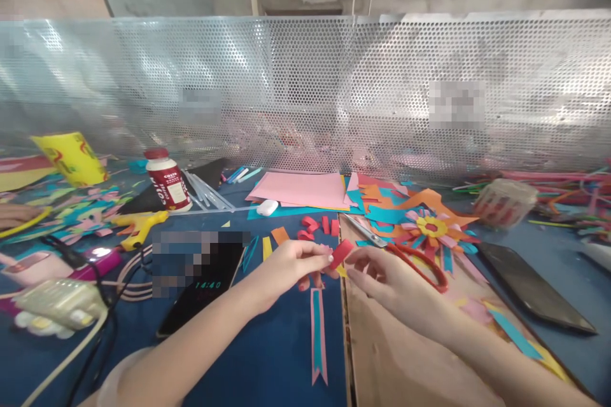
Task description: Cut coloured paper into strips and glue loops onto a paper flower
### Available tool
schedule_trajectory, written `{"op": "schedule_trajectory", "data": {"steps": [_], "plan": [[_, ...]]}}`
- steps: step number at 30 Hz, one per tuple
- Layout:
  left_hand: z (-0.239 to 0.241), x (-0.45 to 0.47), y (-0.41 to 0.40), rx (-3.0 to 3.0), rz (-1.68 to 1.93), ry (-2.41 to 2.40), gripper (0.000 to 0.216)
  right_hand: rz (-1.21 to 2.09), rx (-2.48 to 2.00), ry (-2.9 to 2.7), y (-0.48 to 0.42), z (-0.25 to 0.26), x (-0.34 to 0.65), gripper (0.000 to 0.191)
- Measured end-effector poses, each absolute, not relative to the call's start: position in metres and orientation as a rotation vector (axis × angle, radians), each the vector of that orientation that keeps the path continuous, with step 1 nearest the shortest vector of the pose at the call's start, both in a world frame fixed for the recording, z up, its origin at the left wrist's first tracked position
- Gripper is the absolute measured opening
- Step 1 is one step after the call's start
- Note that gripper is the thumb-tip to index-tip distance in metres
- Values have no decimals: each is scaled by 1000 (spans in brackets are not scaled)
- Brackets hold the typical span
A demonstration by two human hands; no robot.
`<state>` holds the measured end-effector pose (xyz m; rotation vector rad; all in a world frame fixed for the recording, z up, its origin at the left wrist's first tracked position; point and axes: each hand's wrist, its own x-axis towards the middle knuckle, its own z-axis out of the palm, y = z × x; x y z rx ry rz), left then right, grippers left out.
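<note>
My left hand is closed, pinching a folded red paper strip between thumb and fingers. My right hand is just right of the strip, its fingers curled and slightly apart; nothing shows between them. Below my left fingers is a pink and blue paper ribbon with a notched lower end; whether the hand touches it I cannot tell. Several red paper loops sit behind my left hand. Scissors with red handles lie behind my right hand, beside a layered paper flower with a yellow centre.
Pink paper sheets lie at the back by a perforated metal screen. To the left are a red-capped bottle, glue sticks, a yellow glue gun, a lit phone and cables. Another person's hand shows far left. A dark phone lies right.
</note>
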<state>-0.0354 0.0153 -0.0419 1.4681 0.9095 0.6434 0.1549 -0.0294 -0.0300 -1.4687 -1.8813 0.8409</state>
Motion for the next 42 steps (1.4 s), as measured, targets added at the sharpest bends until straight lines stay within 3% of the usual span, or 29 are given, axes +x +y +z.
{"op": "schedule_trajectory", "data": {"steps": [7, 31, 36, 42], "plan": [[-39, -33, 9, 1624, 526, 916, 24, 1207, -1380, -1621, -31, -34, 152, 21], [-36, -31, 1, 1943, 498, 953, 20, 968, -1417, -1863, -31, -43, 151, 16], [-31, -32, -2, 1951, 473, 956, 18, 1051, -1316, -1986, -35, -41, 151, 21], [-31, -36, 1, 1903, 485, 911, 18, 1204, -1225, -1878, -37, -29, 149, 11]]}}
